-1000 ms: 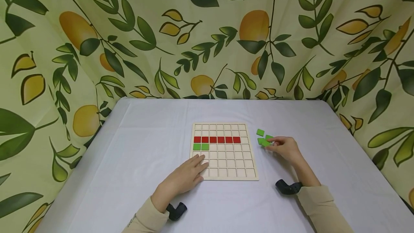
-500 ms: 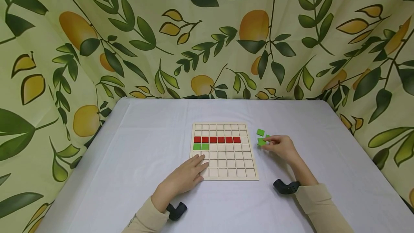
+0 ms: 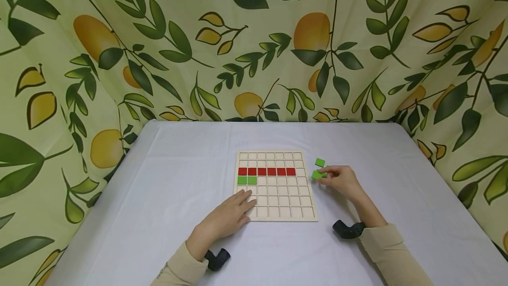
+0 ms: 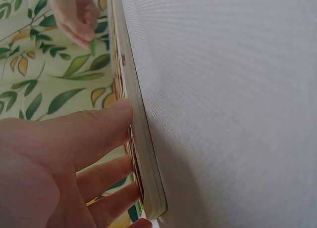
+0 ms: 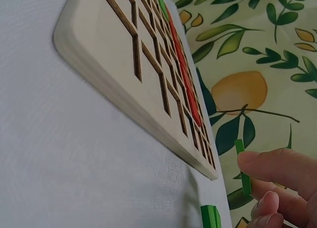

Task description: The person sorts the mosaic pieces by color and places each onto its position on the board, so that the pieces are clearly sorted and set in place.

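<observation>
A pale wooden grid board point(image 3: 283, 200) lies flat on the table. Its third row carries several red square tiles point(image 3: 271, 171), and two green tiles point(image 3: 241, 180) sit at the left end of the row below. My left hand point(image 3: 227, 216) rests on the board's lower left corner with fingers spread; in the left wrist view the thumb touches the board's edge. Just off the board's right side, my right hand point(image 3: 340, 180) pinches a green square tile point(image 5: 246, 185) between thumb and fingers, above the table. Loose green tiles point(image 3: 319, 162) lie beside and partly behind that hand.
A white cloth point(image 3: 178, 158) covers the table. Behind it hangs a curtain point(image 3: 254, 56) printed with leaves and fruit. Each wrist wears a black device, one at the left wrist point(image 3: 217, 259) and another at the right wrist point(image 3: 348, 229).
My right hand has lifted a green tile from the loose ones and moved slightly left toward the board. The left hand has stayed still on the board.
</observation>
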Motion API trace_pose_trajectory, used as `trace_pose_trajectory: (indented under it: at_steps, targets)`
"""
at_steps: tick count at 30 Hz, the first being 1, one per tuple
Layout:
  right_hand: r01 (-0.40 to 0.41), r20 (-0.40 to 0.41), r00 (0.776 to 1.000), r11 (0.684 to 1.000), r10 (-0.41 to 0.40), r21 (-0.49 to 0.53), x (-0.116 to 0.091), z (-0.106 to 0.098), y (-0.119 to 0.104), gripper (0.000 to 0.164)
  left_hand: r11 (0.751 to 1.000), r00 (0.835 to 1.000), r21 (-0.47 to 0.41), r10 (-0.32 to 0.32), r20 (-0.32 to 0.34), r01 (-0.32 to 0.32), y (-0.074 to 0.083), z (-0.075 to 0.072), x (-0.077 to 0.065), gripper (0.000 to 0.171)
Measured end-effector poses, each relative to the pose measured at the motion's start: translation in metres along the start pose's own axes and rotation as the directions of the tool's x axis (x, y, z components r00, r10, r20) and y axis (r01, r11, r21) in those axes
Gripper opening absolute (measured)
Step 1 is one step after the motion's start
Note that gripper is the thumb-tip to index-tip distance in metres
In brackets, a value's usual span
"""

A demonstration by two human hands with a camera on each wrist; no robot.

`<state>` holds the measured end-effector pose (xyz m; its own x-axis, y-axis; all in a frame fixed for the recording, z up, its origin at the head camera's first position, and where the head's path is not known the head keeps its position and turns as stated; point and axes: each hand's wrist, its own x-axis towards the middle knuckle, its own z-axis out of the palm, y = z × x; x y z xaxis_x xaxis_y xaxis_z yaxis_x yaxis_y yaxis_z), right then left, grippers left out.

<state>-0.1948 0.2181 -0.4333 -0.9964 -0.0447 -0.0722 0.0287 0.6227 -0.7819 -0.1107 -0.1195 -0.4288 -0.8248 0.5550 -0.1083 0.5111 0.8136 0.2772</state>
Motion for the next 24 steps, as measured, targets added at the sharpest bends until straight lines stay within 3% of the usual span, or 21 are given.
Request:
trace_pose_trajectory:
  at_steps: [24]
  targets:
    - [0.044,0.022,0.999,0.999,-0.044,0.003,-0.002,0.013,-0.017,0.031,1.0,1.0,0.0,-0.006,0.004,0.006,0.001,-0.002,-0.001,0.045]
